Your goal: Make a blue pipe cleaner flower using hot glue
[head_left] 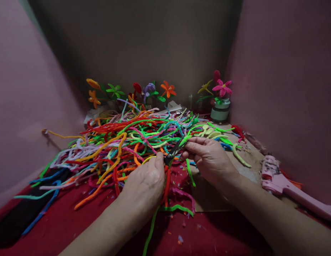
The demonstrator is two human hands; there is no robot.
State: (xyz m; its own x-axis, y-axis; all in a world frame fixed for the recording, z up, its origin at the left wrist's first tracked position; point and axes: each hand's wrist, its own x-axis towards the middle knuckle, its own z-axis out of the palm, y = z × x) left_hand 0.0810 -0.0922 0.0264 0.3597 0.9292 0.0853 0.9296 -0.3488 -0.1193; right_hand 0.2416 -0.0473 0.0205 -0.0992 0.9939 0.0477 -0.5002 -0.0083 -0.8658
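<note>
Head view, mid-frame: the left hand [145,181] has fingers curled tight round a black tool [172,154], while the right hand [208,156] pinches a green strip [185,139], seemingly to steady it.

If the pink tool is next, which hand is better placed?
Probably the right hand: nearer the pink tool, though pinching a green pipe cleaner. The left hand grips a black tool.

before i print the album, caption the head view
Left hand holding a black tool, right hand near its tip, colourful fuzzy stems heaped beyond, fuzzy flowers behind.
</note>
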